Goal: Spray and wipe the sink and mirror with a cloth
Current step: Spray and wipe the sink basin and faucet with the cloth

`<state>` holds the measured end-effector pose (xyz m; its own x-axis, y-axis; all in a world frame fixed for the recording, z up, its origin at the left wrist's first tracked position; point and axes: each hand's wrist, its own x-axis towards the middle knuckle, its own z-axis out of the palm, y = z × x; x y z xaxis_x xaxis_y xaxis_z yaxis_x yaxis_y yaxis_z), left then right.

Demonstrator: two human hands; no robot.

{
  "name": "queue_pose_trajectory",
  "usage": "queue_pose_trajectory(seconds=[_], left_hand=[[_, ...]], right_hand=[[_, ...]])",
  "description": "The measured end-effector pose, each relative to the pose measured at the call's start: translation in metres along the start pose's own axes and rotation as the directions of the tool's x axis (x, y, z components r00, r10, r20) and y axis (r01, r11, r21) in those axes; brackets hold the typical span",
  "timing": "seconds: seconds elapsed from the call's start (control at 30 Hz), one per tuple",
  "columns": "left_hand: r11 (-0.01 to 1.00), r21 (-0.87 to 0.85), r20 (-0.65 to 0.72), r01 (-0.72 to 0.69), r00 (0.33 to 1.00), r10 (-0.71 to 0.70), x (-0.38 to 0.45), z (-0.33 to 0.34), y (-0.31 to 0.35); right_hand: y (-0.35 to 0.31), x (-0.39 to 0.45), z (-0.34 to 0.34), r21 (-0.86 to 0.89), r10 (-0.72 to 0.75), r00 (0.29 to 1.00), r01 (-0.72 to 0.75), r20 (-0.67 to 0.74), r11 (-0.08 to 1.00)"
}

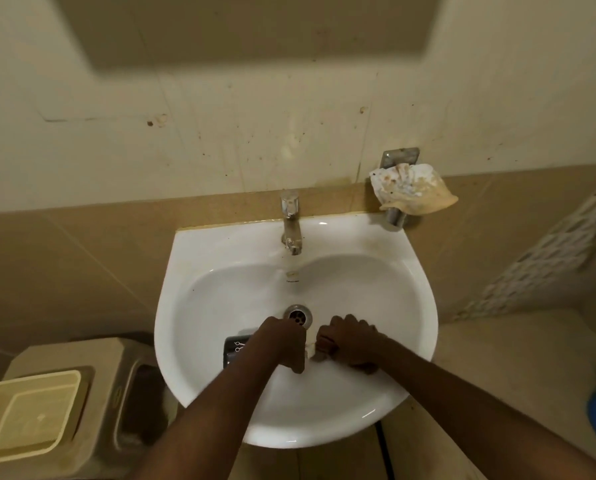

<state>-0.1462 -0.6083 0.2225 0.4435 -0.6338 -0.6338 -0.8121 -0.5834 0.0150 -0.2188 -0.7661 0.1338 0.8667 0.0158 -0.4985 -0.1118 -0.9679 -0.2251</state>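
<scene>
While both my hands hang over the sink [220, 282] near the drain [298, 315], my left hand [284, 342] grips a dark object [236, 348]; my right hand [350, 341] is curled, contents unclear; a stained cloth [410, 190] sits by the tap [291, 223].

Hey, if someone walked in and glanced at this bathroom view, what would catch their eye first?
Probably the white sink at the centre, with the left hand and right hand side by side in the bowl just in front of the drain, fingers curled. Next, the stained crumpled cloth on a wall holder up right of the tap.
</scene>
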Motion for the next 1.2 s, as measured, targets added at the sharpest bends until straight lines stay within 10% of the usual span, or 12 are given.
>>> queue_pose_trajectory(seconds=[0.27, 0.43, 0.67, 1.2], left_hand=[[0.987, -0.111, -0.117, 0.115, 0.985, -0.127, -0.042, -0.008, -0.025], [0.952, -0.271, -0.3, 0.141, 0.927, -0.223, -0.074, -0.026, -0.046], [0.885, -0.45, -0.298, 0.12, 0.914, -0.276, -0.094, -0.025, -0.042], [0.856, -0.5, -0.151, 0.13, 0.96, -0.234, -0.064, -0.007, -0.041]], right_hand=[[-0.071, -0.025, -0.014, 0.369, -0.169, 0.983, 0.134, 0.064, 0.92], [-0.097, -0.033, -0.021, 0.66, 0.101, 0.918, 0.196, -0.383, 0.725], [-0.109, -0.041, -0.048, 0.65, 0.279, 0.755, 0.245, -0.593, 0.719], [-0.072, -0.022, -0.029, 0.582, 0.419, 0.707, -0.013, -0.569, 0.813]])
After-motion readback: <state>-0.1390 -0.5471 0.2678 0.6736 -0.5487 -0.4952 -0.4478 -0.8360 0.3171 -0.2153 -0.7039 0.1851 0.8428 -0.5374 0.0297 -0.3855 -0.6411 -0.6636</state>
